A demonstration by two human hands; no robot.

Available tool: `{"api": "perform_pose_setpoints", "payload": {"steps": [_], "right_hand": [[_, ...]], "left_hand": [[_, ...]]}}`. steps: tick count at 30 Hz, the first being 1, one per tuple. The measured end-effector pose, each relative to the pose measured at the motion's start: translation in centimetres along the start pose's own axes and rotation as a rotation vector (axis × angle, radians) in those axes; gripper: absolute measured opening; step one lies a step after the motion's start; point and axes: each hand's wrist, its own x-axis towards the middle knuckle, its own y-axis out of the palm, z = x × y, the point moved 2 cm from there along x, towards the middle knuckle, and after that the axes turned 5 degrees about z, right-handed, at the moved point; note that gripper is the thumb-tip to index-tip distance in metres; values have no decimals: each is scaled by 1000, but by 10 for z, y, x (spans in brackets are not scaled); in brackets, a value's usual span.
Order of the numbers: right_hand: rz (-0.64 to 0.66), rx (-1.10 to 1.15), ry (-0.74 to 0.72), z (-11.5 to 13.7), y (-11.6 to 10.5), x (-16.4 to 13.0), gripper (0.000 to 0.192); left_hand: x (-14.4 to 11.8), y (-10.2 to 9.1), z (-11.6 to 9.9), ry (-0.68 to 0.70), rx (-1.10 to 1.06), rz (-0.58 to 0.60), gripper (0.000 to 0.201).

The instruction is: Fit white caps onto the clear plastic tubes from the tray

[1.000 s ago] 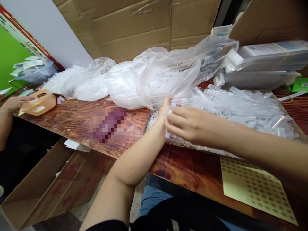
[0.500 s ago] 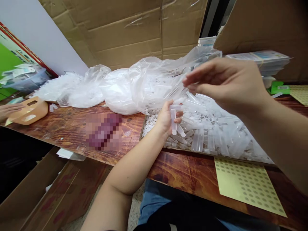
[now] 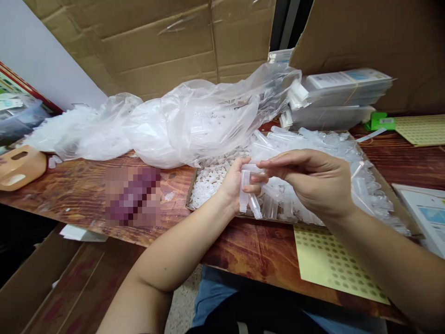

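Translucent tubes (image 3: 244,191) stay grasped in my left hand (image 3: 232,184); my right hand (image 3: 314,183) returns to their right, so both hands attend them; its grip unclear.

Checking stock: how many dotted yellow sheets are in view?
2: one dotted yellow sheet at the front of the table, partly covered by the right arm; another sheet at the right rear, beside the green item. More could lie beneath.

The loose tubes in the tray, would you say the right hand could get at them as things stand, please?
Probably yes: the right hand is above the tray, and loose tubes lie uncovered beside it. The plastic bag sits toward the back left, seemingly out of its way.
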Motion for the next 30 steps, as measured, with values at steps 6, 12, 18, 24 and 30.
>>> {"api": "perform_pose_setpoints", "payload": {"steps": [6,12,18,24,30], "right_hand": [[43,-96,-39,-4,-8,0,27],[135,-270,-163,-2,-20,9,21],[234,-417,-315,4,-20,9,20],[218,-447,-354,1,-16,0,26],[136,-428,-394,-4,-7,-7,31]], "left_hand": [[3,-2,0,-27,52,-61,47],[6,-4,0,80,108,-77,42],[5,-4,1,128,96,-96,29],[6,-4,2,110,139,-96,39],[7,-4,3,127,146,-135,45]]}}
